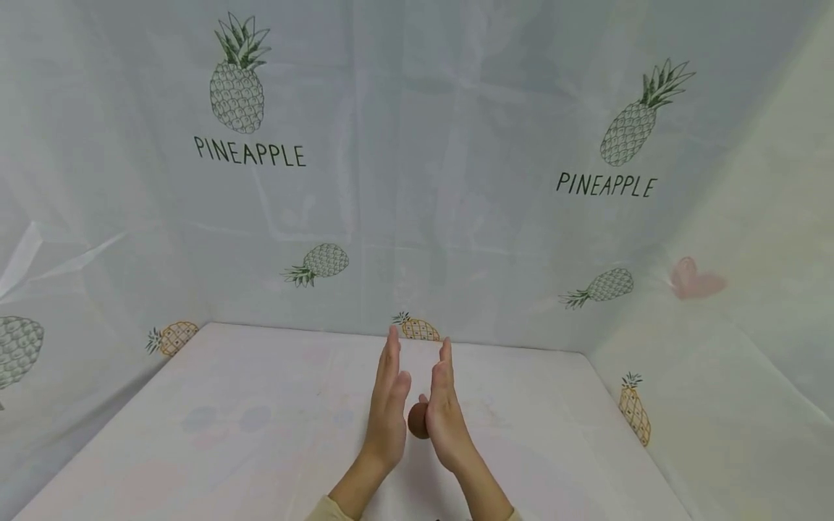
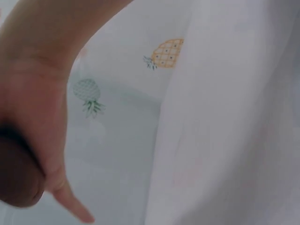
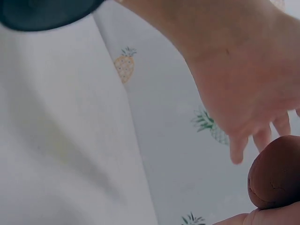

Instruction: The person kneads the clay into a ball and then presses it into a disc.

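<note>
A brown clay-like ball [image 1: 418,420] sits between two upright palms that face each other over the table. My right hand [image 1: 447,420] has its palm against the ball, with straight fingers pointing forward. Opposite it, my left hand [image 1: 387,416] is also flat and straight-fingered, with a narrow gap between its palm and the ball. In the right wrist view the ball [image 3: 276,173] shows fine cracks and lies against the palm at the bottom edge. The left wrist view catches the ball [image 2: 18,173] only partly, beside the right palm.
A pale cloth-covered table [image 1: 260,412] spreads under the hands. Sheeting [image 1: 417,181] printed with pineapples rises behind it and along both sides. A dark rounded object [image 3: 47,11] juts into the right wrist view's upper left corner.
</note>
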A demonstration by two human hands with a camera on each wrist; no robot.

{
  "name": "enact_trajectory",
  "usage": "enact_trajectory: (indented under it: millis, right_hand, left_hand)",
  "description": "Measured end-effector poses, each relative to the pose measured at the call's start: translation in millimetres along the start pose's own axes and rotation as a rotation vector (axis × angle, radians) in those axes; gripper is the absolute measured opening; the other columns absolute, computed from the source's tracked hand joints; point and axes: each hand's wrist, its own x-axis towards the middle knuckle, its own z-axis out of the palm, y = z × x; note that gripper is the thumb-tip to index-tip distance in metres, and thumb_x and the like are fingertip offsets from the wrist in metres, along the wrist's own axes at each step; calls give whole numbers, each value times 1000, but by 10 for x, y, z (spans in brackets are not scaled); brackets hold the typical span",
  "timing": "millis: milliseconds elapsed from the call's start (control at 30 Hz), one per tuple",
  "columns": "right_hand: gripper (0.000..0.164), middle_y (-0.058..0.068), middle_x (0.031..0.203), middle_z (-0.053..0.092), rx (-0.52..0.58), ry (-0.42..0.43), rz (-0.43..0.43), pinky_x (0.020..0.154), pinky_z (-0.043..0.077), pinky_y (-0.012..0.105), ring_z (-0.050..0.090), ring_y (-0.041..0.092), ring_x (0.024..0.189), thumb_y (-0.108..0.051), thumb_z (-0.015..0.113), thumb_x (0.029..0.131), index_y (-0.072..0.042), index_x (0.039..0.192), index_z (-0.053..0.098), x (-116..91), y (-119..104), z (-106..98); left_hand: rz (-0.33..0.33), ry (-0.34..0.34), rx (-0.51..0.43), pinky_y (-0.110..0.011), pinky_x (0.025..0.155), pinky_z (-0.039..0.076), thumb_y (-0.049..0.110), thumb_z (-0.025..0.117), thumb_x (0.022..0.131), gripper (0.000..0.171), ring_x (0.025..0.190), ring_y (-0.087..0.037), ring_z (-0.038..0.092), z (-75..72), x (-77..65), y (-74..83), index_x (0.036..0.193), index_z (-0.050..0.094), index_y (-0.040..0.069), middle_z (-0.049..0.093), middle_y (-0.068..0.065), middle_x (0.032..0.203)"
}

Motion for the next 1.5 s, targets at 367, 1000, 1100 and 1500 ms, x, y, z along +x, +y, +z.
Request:
enact_trajectory:
  millis: [367,1000,1100,1500]
  right_hand:
    - [66,1,178,-14,-58,25,-14,123,21,72,-1,38,163,-55,17,116,-31,170,-13,88,138,-322]
    - [72,17,177,9,-439,29,-91,125,13,72,8,43,163,-44,46,115,-17,172,12,107,307,-893]
    - [68,20,175,18,-508,4,-119,123,21,73,17,46,160,-43,52,113,-14,169,27,112,315,-932]
    - [58,25,168,34,-705,-78,-121,116,32,75,27,54,155,-39,66,107,-9,155,55,142,469,-1005]
  left_hand:
    - [63,-66,262,-74,120,26,32,46,111,63,162,-27,21,-224,62,-79,170,23,34,18,8,176]
    - [62,-253,747,-61,107,50,35,74,98,53,138,-31,57,-541,104,-295,148,62,24,56,-3,155]
    - [73,-280,790,-59,104,51,34,77,96,49,133,-30,60,-560,93,-313,143,67,24,60,-3,150]
    - [128,-359,917,-54,95,53,34,80,93,37,121,-30,65,-620,81,-477,128,74,22,67,-3,136]
